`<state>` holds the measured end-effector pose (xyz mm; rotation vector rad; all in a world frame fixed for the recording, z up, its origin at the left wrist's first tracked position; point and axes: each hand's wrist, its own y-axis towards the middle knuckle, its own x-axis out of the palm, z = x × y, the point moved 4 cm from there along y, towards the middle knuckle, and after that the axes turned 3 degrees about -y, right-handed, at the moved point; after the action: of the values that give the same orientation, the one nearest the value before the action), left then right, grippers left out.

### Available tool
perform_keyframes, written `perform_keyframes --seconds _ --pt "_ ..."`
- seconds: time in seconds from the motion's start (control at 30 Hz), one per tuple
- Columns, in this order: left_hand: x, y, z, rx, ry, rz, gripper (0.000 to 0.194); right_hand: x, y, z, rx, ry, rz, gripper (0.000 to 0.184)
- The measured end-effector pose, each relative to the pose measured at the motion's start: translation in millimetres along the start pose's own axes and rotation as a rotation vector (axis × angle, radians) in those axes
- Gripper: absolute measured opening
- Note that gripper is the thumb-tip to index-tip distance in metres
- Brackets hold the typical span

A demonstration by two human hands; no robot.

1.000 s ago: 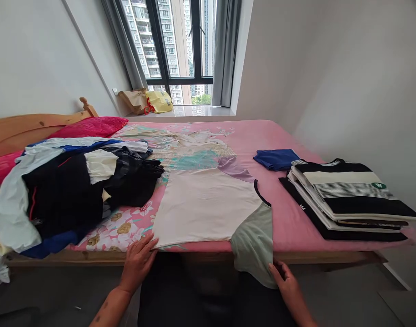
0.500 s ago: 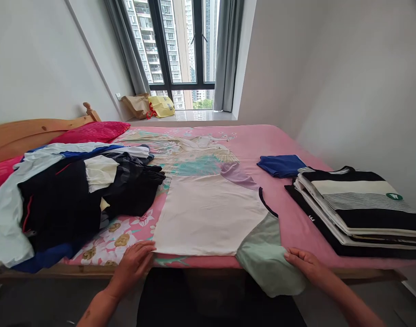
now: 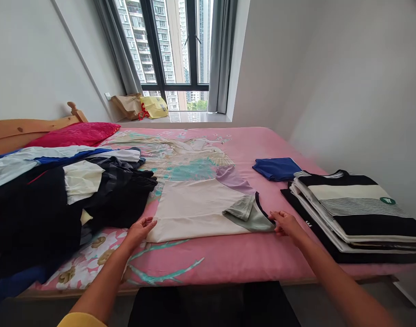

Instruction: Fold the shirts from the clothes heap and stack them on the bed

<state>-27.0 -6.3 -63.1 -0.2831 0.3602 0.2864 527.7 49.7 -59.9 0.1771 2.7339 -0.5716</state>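
A cream T-shirt (image 3: 190, 200) lies flat on the bed, its near side folded over in a long strip. One light green sleeve (image 3: 240, 209) is doubled back on top of the body, while the lilac sleeve (image 3: 233, 179) spreads out at the far side. A dark neckband (image 3: 260, 206) edges the right end. My left hand (image 3: 141, 230) pinches the hem at the near left corner. At the opposite end, my right hand (image 3: 285, 223) has its fingertips closed on the shoulder edge beside the neckband.
On the left is a heap of loose clothes (image 3: 40, 209), mostly black. A stack of folded shirts (image 3: 358, 213) stands on the right, with a folded blue garment (image 3: 276, 169) behind it. The pink bed (image 3: 221, 261) ends close in front of me.
Both hands have brought the shirt's near side up and over onto its body. The green sleeve, which hung off the bed's edge, now lies folded on top of the shirt.
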Motion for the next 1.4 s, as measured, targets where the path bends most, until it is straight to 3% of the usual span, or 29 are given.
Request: perform_keyframes --seconds 0.13,0.33,0.43,0.57,0.73,0.93,1.03,1.17,1.4 --pt "-1.9 -6 -21 -0.134 -0.183 -0.080 0.057 -3 -12 23 -0.074 -0.041 -0.024 0.040" --pt "-11.2 -33 -13 -0.207 -0.065 -0.068 0.060 5 -10 22 -0.055 -0.165 -0.052 0.042" --pt "-11.9 -41 -3 -0.129 0.161 -0.053 0.050 9 -10 28 -0.011 -0.235 -0.102 0.038" --pt "-8.2 -36 4 -0.011 0.352 -0.027 0.043 13 -13 36 0.019 -0.134 -0.177 0.038" --pt "1.1 -17 16 0.117 0.567 0.057 0.072 18 -16 43 0.010 -0.033 -0.213 0.041" --pt "26.5 -1 37 0.234 0.740 -0.170 0.058 18 -20 46 0.017 -0.005 -0.206 0.039" --pt "26.3 10 41 0.184 0.767 -0.225 0.042 17 -20 46 0.018 0.000 -0.195 0.038" --pt "15.4 21 39 0.020 0.690 -0.279 0.021 18 -18 49 0.026 -0.008 -0.195 0.038" --pt "-1.4 -4 23 -0.208 0.383 -0.419 0.040 18 -17 50 0.012 -0.053 -0.209 0.041"
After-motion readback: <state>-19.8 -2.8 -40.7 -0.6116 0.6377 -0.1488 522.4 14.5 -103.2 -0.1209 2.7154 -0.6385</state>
